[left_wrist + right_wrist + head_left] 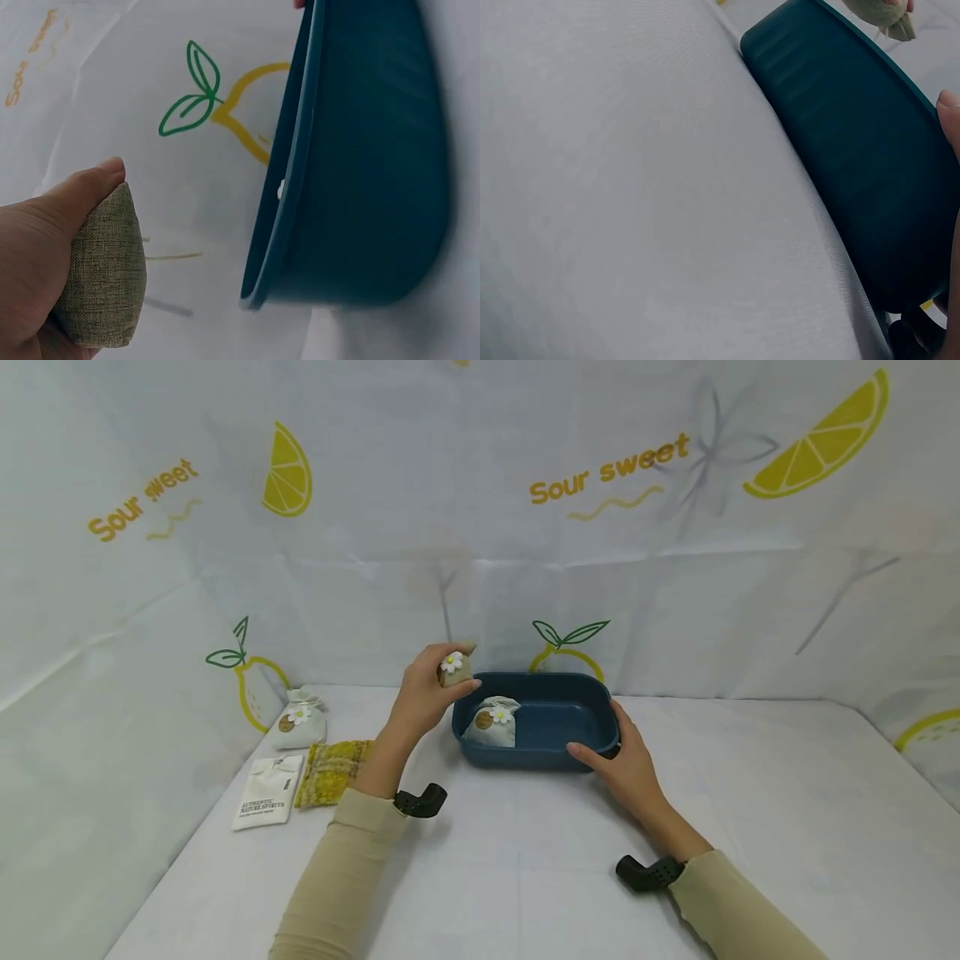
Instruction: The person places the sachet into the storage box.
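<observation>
My left hand (424, 693) grips a small tan fabric pouch (455, 670) with a white daisy on it, in the air by the left end of a blue plastic bin (562, 758). In the left wrist view the pouch (105, 270) shows a coarse woven side, pinched between thumb and fingers. My right hand (626, 772) holds the bin's right end, thumb at the front rim and fingers round the side. Inside the bin, at its left, leans a pale drawstring pouch (492, 724) with a daisy and a brown round patch. The right wrist view shows the bin's outer wall (855, 150).
Left on the white-covered table (517, 877) stands another pale daisy pouch (302, 722). A yellow plaid pouch (330, 772) lies in front of it, partly behind my left forearm. Beside that lies a flat white printed packet (268, 793). A lemon-print cloth (487, 527) hangs behind.
</observation>
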`<state>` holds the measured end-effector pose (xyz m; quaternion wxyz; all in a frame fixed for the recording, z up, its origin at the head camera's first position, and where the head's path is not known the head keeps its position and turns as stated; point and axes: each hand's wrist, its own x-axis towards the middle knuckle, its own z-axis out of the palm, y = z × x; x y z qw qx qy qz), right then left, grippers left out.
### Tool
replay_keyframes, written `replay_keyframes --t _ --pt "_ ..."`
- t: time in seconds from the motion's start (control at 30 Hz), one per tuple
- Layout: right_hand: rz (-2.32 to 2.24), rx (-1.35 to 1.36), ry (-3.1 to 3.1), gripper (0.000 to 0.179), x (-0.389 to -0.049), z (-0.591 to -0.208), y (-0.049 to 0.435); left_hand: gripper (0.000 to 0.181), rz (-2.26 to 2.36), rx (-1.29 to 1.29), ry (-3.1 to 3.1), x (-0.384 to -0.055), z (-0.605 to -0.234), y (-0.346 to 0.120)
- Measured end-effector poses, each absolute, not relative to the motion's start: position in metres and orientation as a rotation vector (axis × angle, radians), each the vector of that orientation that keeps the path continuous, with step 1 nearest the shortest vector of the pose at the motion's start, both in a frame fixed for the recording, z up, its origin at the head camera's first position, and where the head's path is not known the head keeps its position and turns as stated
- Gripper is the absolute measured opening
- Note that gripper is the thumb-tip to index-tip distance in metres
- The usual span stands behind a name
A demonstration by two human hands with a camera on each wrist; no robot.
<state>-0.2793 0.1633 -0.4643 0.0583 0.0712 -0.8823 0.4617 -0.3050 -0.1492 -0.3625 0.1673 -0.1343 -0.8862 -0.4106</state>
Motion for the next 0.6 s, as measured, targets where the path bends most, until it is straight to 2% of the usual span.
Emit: replay_keyframes --t 0.33,0.6 --pt "1.405 0.204 -2.675 0.106 -0.28 -0.464 0.163 0.054 -1.154 -0.518 -2.525 -0.309 -0.348 -0.105" --pt "1.405 0.183 -2.689 0.107 -0.28 -0.464 0.162 0.056 -1.097 -0.573 -2.502 -0.308 -0.35 -0.079"
